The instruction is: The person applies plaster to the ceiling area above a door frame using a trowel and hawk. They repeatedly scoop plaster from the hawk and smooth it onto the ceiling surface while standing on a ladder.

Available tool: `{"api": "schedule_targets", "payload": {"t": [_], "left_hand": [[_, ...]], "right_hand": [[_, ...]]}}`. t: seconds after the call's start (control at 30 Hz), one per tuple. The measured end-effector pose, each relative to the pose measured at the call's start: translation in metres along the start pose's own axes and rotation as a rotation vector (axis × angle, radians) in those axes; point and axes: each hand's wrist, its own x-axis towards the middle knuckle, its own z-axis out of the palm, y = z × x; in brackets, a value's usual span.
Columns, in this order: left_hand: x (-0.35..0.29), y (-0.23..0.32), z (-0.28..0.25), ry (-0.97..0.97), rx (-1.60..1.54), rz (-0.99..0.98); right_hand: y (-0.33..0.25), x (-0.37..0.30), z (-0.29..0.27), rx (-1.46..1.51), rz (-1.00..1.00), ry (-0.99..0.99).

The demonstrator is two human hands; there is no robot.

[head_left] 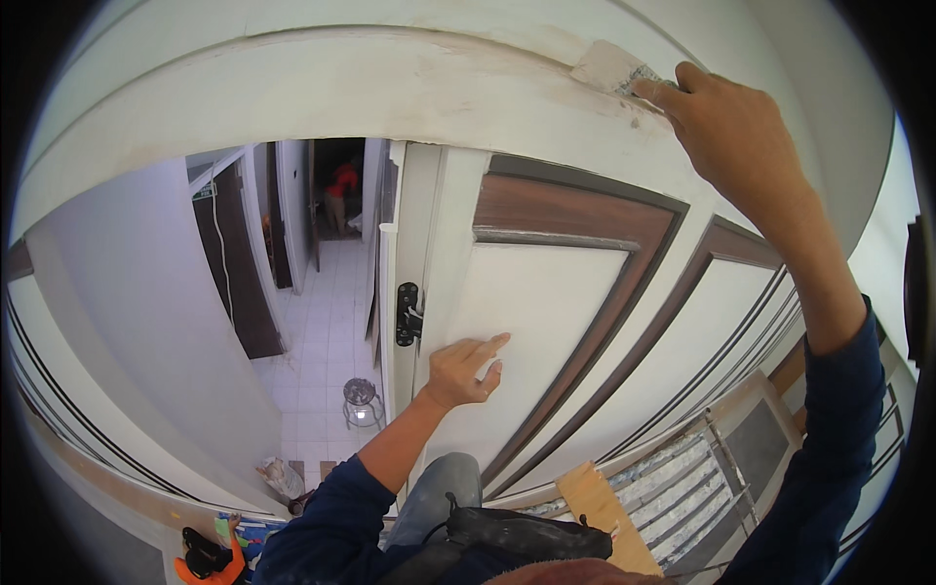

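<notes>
A flat, pale putty-smeared scraper with a speckled grey handle (603,68) is at one o'clock in the head view, its blade lying along the lower edge of a ledge on the off-white, brown-smudged wall band (390,83). The right hand (731,122), at two o'clock, is clenched around the scraper's handle, its arm rising from four o'clock in a navy sleeve.

Just below the centre, the left hand (466,369) is released, forefinger and thumb extended, in front of a white panel with a reddish-brown wooden border (546,292); whether the fingertips touch it, I cannot tell. At nine o'clock from the centre, near that hand, a black metal fitting (409,314) sits on the white upright edge.

Beyond it, toward ten o'clock, a white-tiled hallway (331,283) runs back to a person in a red top (343,180). A round metal stool (362,400) stands on the tiles between seven and eight o'clock; farther out that way is a person in orange (229,565). At five o'clock, a light-brown wooden plank (600,507) lies beside a paint-stained, slatted metal platform (673,497).
</notes>
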Motion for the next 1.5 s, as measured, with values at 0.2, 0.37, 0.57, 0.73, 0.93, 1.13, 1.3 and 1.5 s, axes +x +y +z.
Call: {"api": "schedule_targets", "payload": {"t": [0.2, 0.37, 0.57, 0.73, 0.93, 1.13, 1.3, 1.5], "left_hand": [[0.002, 0.0, 0.002, 0.008, 0.027, 0.008], [0.0, -0.004, 0.003, 0.008, 0.046, 0.038], [-0.001, -0.005, 0.012, 0.018, 0.035, 0.061], [-0.001, -0.005, 0.013, 0.005, 0.019, 0.059], [0.004, -0.003, 0.006, 0.005, 0.011, 0.08], [-0.001, -0.006, 0.006, 0.01, -0.001, 0.083], [-0.001, -0.009, 0.006, 0.022, -0.002, 0.109], [-0.004, -0.009, 0.009, -0.001, 0.003, 0.072]], "right_hand": [[0.031, -0.066, 0.034, 0.437, 0.401, -0.135], [-0.009, -0.117, 0.082, 0.625, 0.7, -0.083], [-0.074, -0.096, 0.085, 0.671, 0.928, -0.024], [-0.097, -0.081, 0.091, 0.572, 0.921, -0.054], [0.004, -0.067, 0.085, 0.49, 0.491, -0.216], [0.012, -0.079, 0.065, 0.518, 0.413, -0.255], [-0.017, -0.116, 0.049, 0.466, 0.593, -0.294], [-0.089, -0.125, 0.063, 0.598, 0.754, 0.005]]}}
